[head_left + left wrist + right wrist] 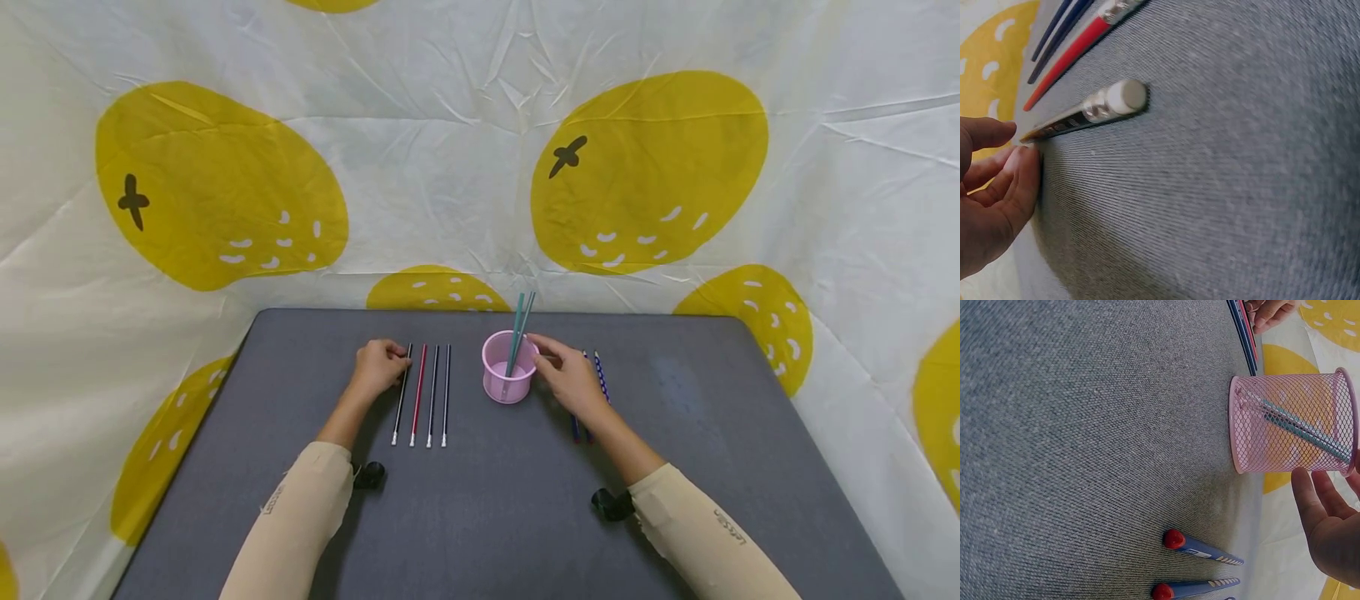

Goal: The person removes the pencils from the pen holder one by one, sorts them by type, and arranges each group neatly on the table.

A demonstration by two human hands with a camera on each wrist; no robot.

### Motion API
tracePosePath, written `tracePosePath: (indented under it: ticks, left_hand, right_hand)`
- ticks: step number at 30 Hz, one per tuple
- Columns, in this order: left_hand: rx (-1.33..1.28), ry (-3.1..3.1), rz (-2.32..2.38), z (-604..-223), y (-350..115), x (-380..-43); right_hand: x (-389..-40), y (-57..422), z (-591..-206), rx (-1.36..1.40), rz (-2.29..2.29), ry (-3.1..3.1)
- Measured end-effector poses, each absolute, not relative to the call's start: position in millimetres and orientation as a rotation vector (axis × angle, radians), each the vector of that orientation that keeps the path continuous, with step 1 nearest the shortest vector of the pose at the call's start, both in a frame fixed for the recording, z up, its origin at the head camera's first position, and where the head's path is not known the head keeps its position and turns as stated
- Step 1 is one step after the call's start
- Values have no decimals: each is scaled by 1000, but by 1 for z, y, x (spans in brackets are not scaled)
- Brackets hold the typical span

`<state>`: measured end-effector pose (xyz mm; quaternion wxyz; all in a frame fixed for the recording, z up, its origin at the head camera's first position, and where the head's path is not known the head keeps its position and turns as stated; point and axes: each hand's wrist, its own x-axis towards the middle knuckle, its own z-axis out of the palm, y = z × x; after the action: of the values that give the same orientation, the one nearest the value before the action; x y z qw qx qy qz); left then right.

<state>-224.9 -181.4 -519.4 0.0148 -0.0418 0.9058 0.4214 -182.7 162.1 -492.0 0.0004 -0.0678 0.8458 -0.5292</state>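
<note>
My left hand (381, 367) is at the far end of a black pencil (402, 393), the leftmost of several in a row. In the left wrist view, its thumb and fingers (1019, 164) are slightly apart around the pencil's tip, while the white eraser points toward the camera. A pink mesh pen cup (507, 390) stands upright, two teal pencils (519, 333) leaning inside. At the cup's right side, my right hand (568, 379) holds it near the rim, thumb and fingers bent against the wall. Part of that grip is cut off in the right wrist view.
Right of the black pencil lie a red pencil (418, 396) and two dark blue ones (432, 396). Blue patterned pencils (1207, 550) with red ends lie partly beneath my right arm. The grey table (480, 517) ends at a fruit-printed cloth (435, 192).
</note>
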Motion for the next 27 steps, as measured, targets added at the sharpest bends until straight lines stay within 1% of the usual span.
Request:
tracePosePath:
  ticks: [7,13,19,27]
  left_hand:
    - [-77,2906,1309,-508,-182,-228]
    - [6,2935,1378,-487,-172,-231]
    - [132,2940,1476,-465,-152,-230]
    - [323,2903,1593,-447,-115,-232]
  right_hand:
    - [-184,162,-493,-215,-1672,2658]
    - [-183,162,-493,-215,-1702,2622]
    - [-181,161,-493,-213,-1712,2618]
    - [-180,160,-492,-200,-1686,2641]
